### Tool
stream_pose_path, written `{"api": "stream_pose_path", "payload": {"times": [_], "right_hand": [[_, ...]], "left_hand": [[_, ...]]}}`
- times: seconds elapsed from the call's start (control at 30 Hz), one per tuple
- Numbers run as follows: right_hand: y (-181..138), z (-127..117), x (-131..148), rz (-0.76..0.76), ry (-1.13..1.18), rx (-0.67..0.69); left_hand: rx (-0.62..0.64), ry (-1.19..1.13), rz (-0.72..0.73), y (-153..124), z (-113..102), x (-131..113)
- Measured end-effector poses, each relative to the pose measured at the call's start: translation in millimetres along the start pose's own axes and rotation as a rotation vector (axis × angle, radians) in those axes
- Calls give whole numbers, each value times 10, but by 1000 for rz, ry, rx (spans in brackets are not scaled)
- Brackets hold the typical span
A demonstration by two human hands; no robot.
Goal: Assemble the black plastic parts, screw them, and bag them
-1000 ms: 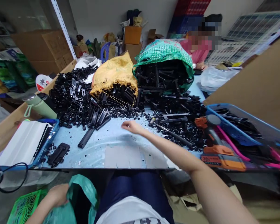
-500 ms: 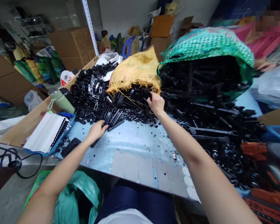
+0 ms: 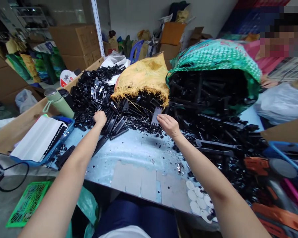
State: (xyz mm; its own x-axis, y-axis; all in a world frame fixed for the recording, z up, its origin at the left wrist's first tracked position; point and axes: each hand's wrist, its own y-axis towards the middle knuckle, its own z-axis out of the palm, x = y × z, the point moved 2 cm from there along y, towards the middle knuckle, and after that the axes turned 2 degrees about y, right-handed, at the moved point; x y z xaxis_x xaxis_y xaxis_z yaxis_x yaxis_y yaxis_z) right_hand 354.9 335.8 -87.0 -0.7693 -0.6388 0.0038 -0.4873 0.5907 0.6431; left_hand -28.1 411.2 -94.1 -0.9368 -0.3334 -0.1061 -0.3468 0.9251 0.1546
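My right hand (image 3: 169, 125) grips a flat dark grey plate with notched ends (image 3: 156, 115) by its right edge, just in front of the yellow woven sack (image 3: 141, 77). Dark parts show in the sack's frayed mouth. My left hand (image 3: 100, 118) is closed at the front of a heap of black parts and shiny slotted metal pieces (image 3: 98, 94); whatever its fingers hold is hidden. Long black strips (image 3: 111, 124) lie just to its right. Small screws and bits are scattered between the hands.
A green woven sack (image 3: 218, 56) of black parts lies open at right, loose black arms spilling out. Orange-and-black power tools (image 3: 257, 165) sit at the right edge. A green bottle (image 3: 58, 100) and a blue basket with papers (image 3: 72, 127) stand left. Another person's hand (image 3: 267, 81) is beyond.
My right hand has drawn the notched plate out from the yellow sack's mouth, toward me. My left hand has left the black strips and moved up and left to the heap.
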Motion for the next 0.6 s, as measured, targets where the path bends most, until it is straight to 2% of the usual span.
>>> {"api": "stream_pose_path", "payload": {"times": [0.13, 0.2, 0.27, 0.33, 0.4, 0.47, 0.53, 0.6], "right_hand": [[-148, 4, 324, -19, 89, 212], [-373, -1, 588, -32, 197, 262], [-689, -35, 875, -40, 321, 263], [-1046, -116, 1136, -34, 421, 246], [-1380, -237, 1332, -15, 467, 268], [-1627, -367, 1450, 28, 448, 346], [-1742, -465, 1512, 123, 371, 432], [-1715, -504, 1564, 289, 263, 456]], "left_hand": [[-50, 22, -23, -142, -145, 93], [-80, 5, -12, -305, -249, 191], [-105, -39, 66, -544, -376, 296], [-74, -100, 245, -861, -523, 378], [54, -167, 500, -1250, -673, 415], [210, -200, 723, -1675, -802, 398], [337, -120, 845, -2079, -854, 318], [409, -37, 956, -2428, -802, 166]]}}
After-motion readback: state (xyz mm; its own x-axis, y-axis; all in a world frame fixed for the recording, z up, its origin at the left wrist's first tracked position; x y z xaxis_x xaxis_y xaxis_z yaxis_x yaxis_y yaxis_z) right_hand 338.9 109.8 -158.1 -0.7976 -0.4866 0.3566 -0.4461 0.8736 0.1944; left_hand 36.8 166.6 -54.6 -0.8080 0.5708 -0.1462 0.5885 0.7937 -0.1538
